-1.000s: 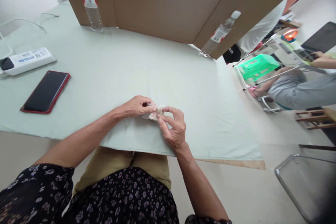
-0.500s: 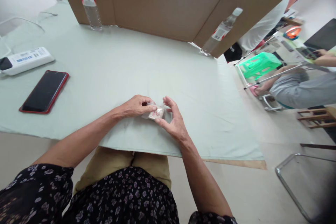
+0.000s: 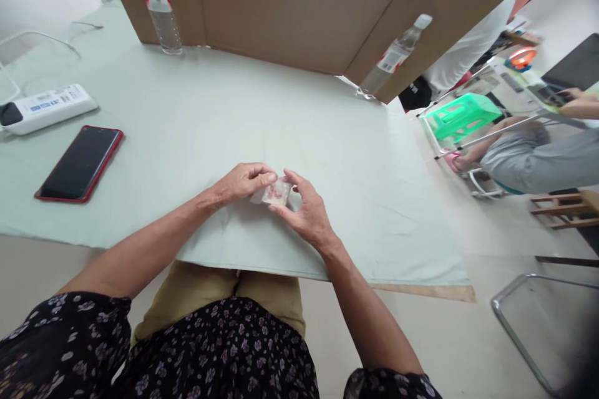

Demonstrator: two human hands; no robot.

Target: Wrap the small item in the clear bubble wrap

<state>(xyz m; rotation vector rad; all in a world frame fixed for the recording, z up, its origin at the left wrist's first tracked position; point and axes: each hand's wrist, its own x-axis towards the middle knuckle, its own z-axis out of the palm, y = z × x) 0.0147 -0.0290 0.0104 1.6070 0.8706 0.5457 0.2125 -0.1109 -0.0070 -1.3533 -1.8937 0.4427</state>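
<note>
A small clear plastic packet (image 3: 277,193) with whitish contents and red print lies between my two hands, close to the table's near edge. My left hand (image 3: 246,181) has its thumb and fingers closed on the packet's upper left side, and the fingertips are partly hidden. From the right, my right hand (image 3: 306,209) grips the packet, with the thumb at its lower edge and the fingers at its upper right corner.
A red-cased phone (image 3: 79,163) and a white device (image 3: 49,107) lie at the left. Two water bottles (image 3: 159,9) (image 3: 397,56) stand before a cardboard screen (image 3: 281,6). Right of the table are a green stool (image 3: 461,115), a seated person (image 3: 538,159) and a metal chair frame (image 3: 519,324).
My right hand has moved slightly left and its fingers have closed in around the packet. My left hand has shifted up a little, with its thumb now nearer the packet's top edge.
</note>
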